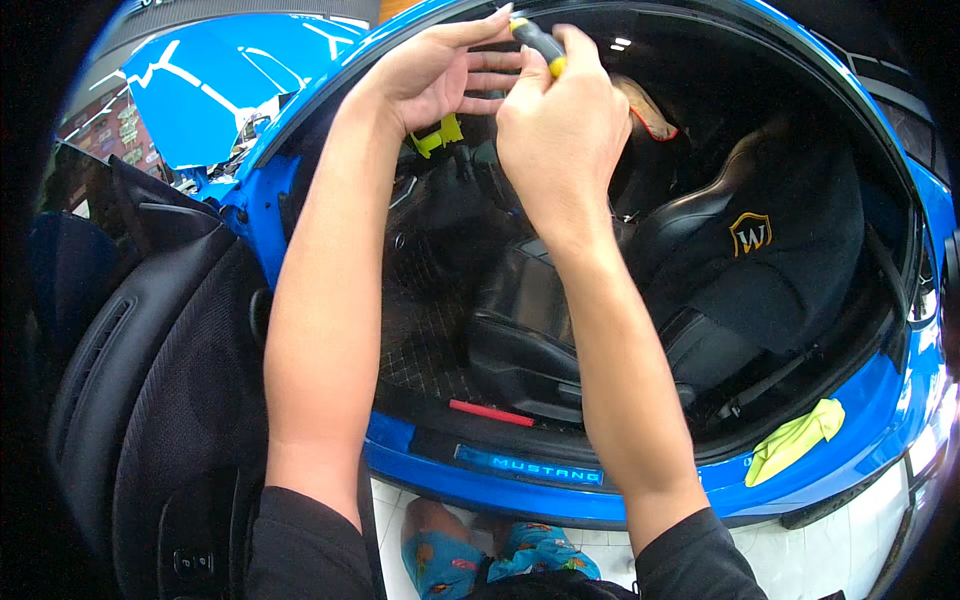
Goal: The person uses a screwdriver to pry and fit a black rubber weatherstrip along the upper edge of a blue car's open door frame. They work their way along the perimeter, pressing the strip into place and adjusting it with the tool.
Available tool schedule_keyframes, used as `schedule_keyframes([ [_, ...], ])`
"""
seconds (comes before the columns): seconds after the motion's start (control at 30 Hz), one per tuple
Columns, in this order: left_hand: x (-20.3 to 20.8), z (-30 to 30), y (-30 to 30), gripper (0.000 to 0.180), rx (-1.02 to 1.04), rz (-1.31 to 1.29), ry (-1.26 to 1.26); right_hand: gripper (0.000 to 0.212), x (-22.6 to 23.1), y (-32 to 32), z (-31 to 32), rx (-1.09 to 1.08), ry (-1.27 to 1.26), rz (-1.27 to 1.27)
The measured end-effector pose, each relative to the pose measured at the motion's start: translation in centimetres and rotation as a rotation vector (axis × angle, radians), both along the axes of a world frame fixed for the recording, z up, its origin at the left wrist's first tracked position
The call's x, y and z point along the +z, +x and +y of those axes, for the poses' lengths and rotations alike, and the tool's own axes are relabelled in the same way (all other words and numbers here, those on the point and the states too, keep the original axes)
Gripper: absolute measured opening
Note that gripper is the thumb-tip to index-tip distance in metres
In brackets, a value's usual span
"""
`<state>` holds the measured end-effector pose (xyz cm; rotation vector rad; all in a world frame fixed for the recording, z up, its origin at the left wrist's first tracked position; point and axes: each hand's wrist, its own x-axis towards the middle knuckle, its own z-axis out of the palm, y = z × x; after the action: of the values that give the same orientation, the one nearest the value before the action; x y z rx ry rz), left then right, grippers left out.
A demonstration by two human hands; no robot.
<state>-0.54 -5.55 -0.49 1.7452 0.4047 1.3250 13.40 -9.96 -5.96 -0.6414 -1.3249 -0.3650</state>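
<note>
Both my hands are raised in front of the open doorway of a blue car. My right hand (pixel 560 125) is closed round the grey-and-yellow handle of what looks like a screwdriver (pixel 540 45), slightly blurred by motion. At the tool's far end, the thumb of my left hand (pixel 440 75) meets the tip as if in a pinch. Its other visible fingers are stretched and spread, and what the pinch holds is too small to make out. Beyond my left hand, a yellow-green piece (pixel 437 137) shows inside the car.
A black seat (pixel 760 250) with a badge fills the cabin's right. A red strip (pixel 491 413) lies by the door sill (pixel 530 468); a yellow-green cloth (pixel 797 441) rests on the sill's right. The open door (pixel 190 350) stands at left, beyond it a raised blue hood (pixel 190 100).
</note>
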Motion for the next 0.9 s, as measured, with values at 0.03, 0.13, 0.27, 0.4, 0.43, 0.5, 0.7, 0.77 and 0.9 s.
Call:
schedule_keyframes([
  [0.03,0.8,-0.5,-0.3,0.037,-0.020,0.001,-0.063,0.031,0.5,0.0,-0.7,-0.168,0.076,-0.077],
  [0.13,1.8,-0.3,-0.4,0.035,-0.002,0.031,-0.177,0.041,-0.4,-0.3,-1.0,-0.241,0.123,-0.179],
  [0.27,0.9,1.1,-0.7,0.036,0.150,0.102,-0.077,0.054,-2.1,0.0,-0.8,-0.205,0.030,-0.227],
  [0.4,0.6,0.2,1.8,0.031,0.216,-0.061,-0.088,0.065,-2.4,1.1,-1.1,0.871,-0.523,0.134],
  [0.43,0.4,0.5,1.5,0.031,0.144,-0.079,-0.061,0.071,-2.0,2.0,-2.3,1.297,-0.821,0.243],
  [0.5,-0.3,1.1,1.2,0.032,-0.004,-0.115,-0.010,0.067,-1.2,2.8,-0.9,1.993,-0.907,0.273],
  [0.7,-2.6,2.2,-0.8,0.038,-0.132,-0.198,0.062,0.029,-0.2,-1.4,-1.7,1.123,-0.571,0.325],
  [0.77,-1.9,1.1,-0.4,0.042,-0.109,-0.007,0.031,0.029,-1.3,-1.2,0.9,0.398,-0.283,0.155],
  [0.9,-1.3,-0.7,1.3,0.044,0.359,0.193,0.059,0.031,-2.5,-0.5,-0.5,-0.133,-0.145,-0.079],
])
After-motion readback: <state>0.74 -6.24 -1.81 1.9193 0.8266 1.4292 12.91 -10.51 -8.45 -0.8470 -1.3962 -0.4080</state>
